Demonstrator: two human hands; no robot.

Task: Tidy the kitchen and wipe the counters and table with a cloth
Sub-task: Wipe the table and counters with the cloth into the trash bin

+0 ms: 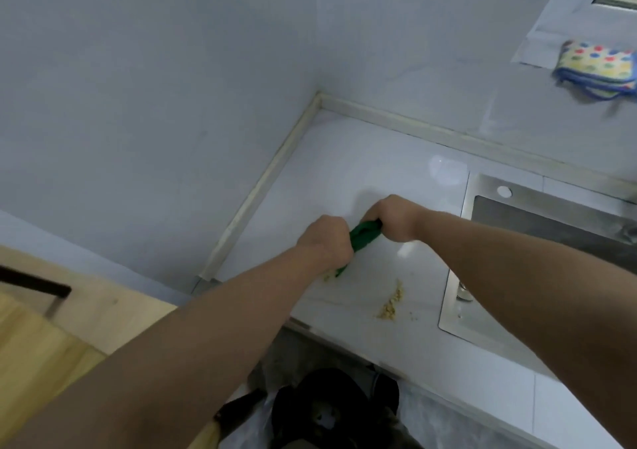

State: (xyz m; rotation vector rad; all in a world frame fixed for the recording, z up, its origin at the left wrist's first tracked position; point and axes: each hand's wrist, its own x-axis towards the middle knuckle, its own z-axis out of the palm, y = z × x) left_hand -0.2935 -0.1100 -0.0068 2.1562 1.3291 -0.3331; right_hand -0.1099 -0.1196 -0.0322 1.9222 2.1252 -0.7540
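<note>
Two hands, one cloth, one counter; we list them as they lie.

- Left hand [324,242]: fist closed round the near-left end of the green cloth [365,235].
- Right hand [396,217]: fist closed round its far-right end.
- Green cloth: bunched into a short rope, long axis running from near-left to far-right between the fists. A tail hangs below the left fist toward the counter [344,173]; we cannot tell whether it touches.
- Crumbs [391,302]: a pale streak on the counter, on the near side of the right hand, between the cloth and the rim of the sink [537,221]. A few bits lie by the cloth's tail.
- Judgement: the main streak lies toward us and slightly right of the cloth, so we expect the wipe to need the cloth brought down and nearer, with the right hand better placed.
- Spotted cloth [599,66]: on the far-right wall, well apart.
</note>
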